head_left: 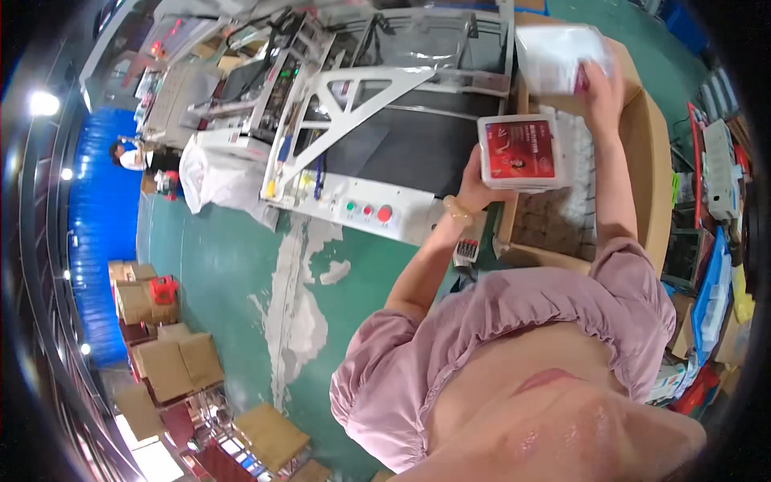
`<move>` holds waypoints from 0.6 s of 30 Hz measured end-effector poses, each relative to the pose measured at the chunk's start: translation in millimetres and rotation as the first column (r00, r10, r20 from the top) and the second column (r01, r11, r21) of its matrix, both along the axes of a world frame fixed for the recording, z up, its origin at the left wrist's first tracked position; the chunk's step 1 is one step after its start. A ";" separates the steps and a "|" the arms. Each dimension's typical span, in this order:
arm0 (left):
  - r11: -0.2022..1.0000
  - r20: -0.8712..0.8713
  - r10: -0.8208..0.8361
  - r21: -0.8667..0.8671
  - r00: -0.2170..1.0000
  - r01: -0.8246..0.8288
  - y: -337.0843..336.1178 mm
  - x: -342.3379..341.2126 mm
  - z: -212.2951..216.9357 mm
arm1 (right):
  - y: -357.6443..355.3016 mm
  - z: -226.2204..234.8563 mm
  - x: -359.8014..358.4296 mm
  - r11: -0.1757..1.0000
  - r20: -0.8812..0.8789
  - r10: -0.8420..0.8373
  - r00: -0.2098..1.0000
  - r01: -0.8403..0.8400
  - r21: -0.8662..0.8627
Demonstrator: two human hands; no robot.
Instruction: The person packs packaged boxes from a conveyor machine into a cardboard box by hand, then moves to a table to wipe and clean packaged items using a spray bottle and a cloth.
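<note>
Noted at far left: blue curtain [104, 217], vertically pleated, with a distant person [132, 157] near its upper right edge. Listed below it: cardboard boxes [177, 365], brown, square-edged, grouped toward the lower rim. Recorded next: green floor [233, 249], smooth, in a broad stretch between boxes and machine, crossed by a pale grey worn patch [301, 313] with ragged edges. Logged above: white plastic sheeting [225, 181], crumpled, against the machine's left end. Entered at centre: machine [321, 149] with white metal frame, triangular cut-outs in a slanting side plate, flat black bed, and round green and red buttons [368, 211] along the near edge.

Saw the left hand [475, 189] beside the machine's right end, pale amber bracelet [458, 210] at the wrist, fingers curled closely against the left side and underside of a squarish pack [518, 153], white, round-cornered, with a red printed face toward the camera. Located that pack before the left edge of a carton.

Found the right hand [602, 92] over the carton's far end, pinching the lower right of a second pack [558, 56], white, glossy, blurred; could not tell the spread of the fingers behind. Described the carton [654, 153] as brown board, open-topped, high-walled, with rows of squarish items [554, 221] below its rim. Closed at far right with crowded goods [715, 177].
</note>
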State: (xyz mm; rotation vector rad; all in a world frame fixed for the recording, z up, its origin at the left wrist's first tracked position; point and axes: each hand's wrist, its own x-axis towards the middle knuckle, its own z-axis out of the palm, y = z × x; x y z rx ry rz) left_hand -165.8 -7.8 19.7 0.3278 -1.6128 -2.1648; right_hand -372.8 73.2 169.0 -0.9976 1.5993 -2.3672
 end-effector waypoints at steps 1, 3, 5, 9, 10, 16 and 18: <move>0.999 0.046 0.034 -0.014 0.998 -0.033 3.7 21.5 -4.1 | -17.2 -17.8 -9.5 0.997 0.115 0.017 0.993 -0.025 0.073; 0.997 0.110 0.076 0.002 0.991 -0.077 3.6 65.6 -23.9 | -55.5 -72.4 -25.9 0.967 0.284 0.110 0.952 -0.168 0.190; 0.993 0.187 0.105 0.037 0.977 -0.114 2.3 113.5 -53.8 | -92.4 -137.2 -36.1 0.894 0.419 0.106 0.902 -0.271 0.357; 0.930 0.230 0.287 0.166 0.930 -0.328 22.7 202.9 -64.5 | -131.1 -227.9 -25.9 0.639 0.338 -0.324 0.884 -0.058 0.767; 0.851 0.241 0.327 0.346 0.914 -0.396 25.1 218.7 -68.6 | -139.7 -245.9 -28.9 0.644 0.342 -0.316 0.885 -0.064 0.762; 0.840 0.066 0.519 0.145 0.852 -0.522 46.5 247.6 -34.9 | -146.9 -273.8 -32.6 0.417 0.073 -0.288 0.955 0.056 0.907; 0.786 0.028 0.604 0.145 0.797 -0.601 50.1 251.3 -36.0 | -149.1 -261.5 -15.4 0.341 -0.035 -0.220 0.975 0.111 0.933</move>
